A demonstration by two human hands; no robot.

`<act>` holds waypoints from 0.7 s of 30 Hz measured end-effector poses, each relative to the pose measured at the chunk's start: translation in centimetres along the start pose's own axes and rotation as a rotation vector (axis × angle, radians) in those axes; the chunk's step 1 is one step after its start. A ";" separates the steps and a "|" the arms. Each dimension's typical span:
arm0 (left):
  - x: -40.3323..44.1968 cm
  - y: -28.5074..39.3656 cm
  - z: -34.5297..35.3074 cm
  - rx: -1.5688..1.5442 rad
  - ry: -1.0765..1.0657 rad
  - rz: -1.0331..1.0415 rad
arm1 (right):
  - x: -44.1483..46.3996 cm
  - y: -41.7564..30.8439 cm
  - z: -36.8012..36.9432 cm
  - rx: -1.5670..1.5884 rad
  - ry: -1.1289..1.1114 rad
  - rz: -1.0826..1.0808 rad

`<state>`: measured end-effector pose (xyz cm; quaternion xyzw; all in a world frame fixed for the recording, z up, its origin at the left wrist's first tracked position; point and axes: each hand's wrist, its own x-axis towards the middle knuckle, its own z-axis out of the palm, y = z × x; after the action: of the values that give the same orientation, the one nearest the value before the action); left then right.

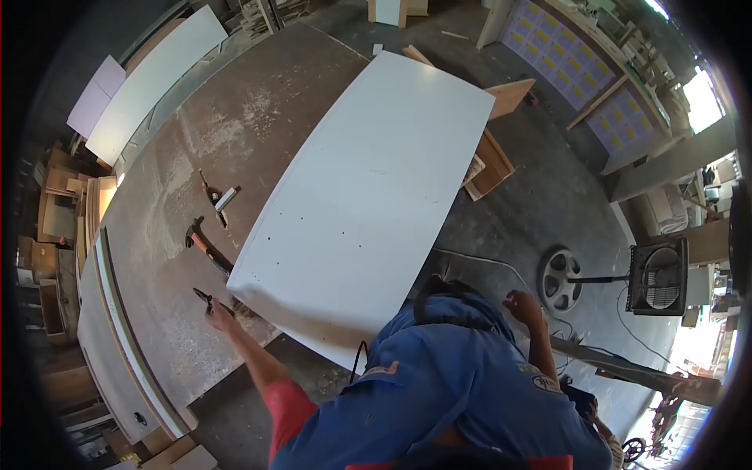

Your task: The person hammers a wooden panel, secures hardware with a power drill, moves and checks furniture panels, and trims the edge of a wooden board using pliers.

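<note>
My left hand (220, 316) is closed around dark pliers (202, 295), jaws pointing away from me, over the brown worktable (168, 313). Just right of that hand is the near-left corner of a large white panel (356, 180), which lies flat with several small dark holes in its near half. Beyond the pliers rests a claw hammer (207, 249) with an orange and black handle, its end close to the panel edge. My right hand (525, 308) hangs at my side above the floor, fingers loosely bent and apart, holding nothing I can see.
A hand plane-like tool (222, 200) lies farther up the table. Along the left edge runs a long metal-edged strip (117, 313). A fan (662, 278) on a round-based stand (561, 280) is to the right, with cables on the floor. Wooden pieces (493, 168) sit beyond the panel.
</note>
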<state>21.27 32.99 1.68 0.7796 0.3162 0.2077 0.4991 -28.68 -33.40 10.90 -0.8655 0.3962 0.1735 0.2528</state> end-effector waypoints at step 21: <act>-47.7 23.2 11.8 -0.537 -1.026 -0.446 | 13.1 -24.6 -9.7 0.847 -0.895 -0.273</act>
<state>1.43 -15.08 17.50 0.5426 0.1280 -0.2304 0.7976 -0.46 -33.12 19.60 -0.5767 0.1724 0.3131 0.7346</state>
